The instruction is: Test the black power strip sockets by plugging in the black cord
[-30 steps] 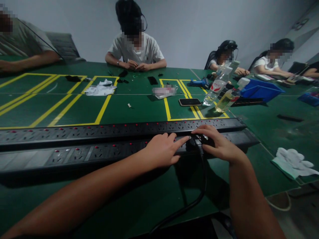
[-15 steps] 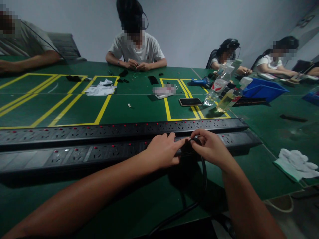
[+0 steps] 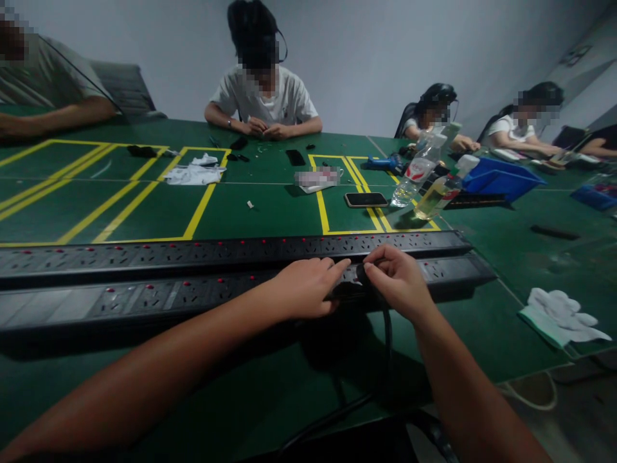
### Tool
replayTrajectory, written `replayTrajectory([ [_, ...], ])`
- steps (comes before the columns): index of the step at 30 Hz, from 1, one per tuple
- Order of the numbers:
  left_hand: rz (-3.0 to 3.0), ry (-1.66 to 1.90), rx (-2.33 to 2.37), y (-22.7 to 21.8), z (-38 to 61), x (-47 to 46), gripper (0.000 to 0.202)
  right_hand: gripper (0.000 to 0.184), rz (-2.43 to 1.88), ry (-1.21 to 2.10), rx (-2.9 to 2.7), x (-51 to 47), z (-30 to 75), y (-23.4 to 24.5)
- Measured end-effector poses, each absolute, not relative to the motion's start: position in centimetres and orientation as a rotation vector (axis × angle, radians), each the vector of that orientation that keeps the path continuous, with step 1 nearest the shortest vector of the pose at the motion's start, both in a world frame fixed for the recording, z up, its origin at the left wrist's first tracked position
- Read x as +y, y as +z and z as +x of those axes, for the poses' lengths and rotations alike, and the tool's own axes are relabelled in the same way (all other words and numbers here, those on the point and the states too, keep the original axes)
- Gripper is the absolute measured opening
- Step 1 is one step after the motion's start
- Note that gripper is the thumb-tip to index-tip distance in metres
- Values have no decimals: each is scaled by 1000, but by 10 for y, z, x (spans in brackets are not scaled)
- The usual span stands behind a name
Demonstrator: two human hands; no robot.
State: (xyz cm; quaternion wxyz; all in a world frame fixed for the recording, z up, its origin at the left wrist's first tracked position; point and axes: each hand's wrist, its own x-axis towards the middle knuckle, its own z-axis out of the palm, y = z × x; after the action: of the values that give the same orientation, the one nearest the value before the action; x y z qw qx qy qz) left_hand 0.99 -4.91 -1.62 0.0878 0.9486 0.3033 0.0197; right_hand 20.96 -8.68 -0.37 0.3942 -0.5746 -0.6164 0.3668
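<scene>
1. Black plug [image 3: 361, 273], at center, sat at the fingertips of a worker's right hand [image 3: 398, 280], over the right-hand part of the nearer of two long power strips [image 3: 159, 300] on a green desk [image 3: 270, 215].

2. The right hand was pinched narrow around the plug, thumb and fingers together, reaching in from the right. It was the nearer of the two hands, being in contact.

3. The left hand [image 3: 308, 286] lay just to the plug's left, draped across the same strip, its index finger extended toward the plug with a slight gap between them. Whether it gripped the strip or merely rested there, one cannot tell.

4. The near strip's long axis ran left to right across the worker's front, its sockets in a row facing up. The farther strip [image 3: 241, 249] stretched alongside, just beyond and nearly parallel.

5. Fingers hid most of the plug, leaving its own axis, and whether its pins met a socket, unclear.

6. From below the right hand, a black cord [image 3: 388, 344] dropped toward the worker, then bent left near the desk's front edge.
</scene>
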Motion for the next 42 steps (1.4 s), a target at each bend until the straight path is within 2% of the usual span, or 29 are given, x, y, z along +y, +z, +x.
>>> replayTrajectory([
  [9,2738,61,785,-12,-5,-39,73,5,-1622,620,-1845,-82,186,-4],
  [15,2752,65,831,-15,-3,-40,54,9,-1719,375,-2008,-76,174,10],
  [27,2764,81,846,-19,-3,-39,49,7,-1771,366,-2088,-77,173,3],
  [33,2795,104,863,-20,-3,-41,53,5,-1700,499,-2130,-69,177,5],
  [42,2791,64,873,-16,-3,-42,49,9,-1836,288,-2171,-77,174,6],
])
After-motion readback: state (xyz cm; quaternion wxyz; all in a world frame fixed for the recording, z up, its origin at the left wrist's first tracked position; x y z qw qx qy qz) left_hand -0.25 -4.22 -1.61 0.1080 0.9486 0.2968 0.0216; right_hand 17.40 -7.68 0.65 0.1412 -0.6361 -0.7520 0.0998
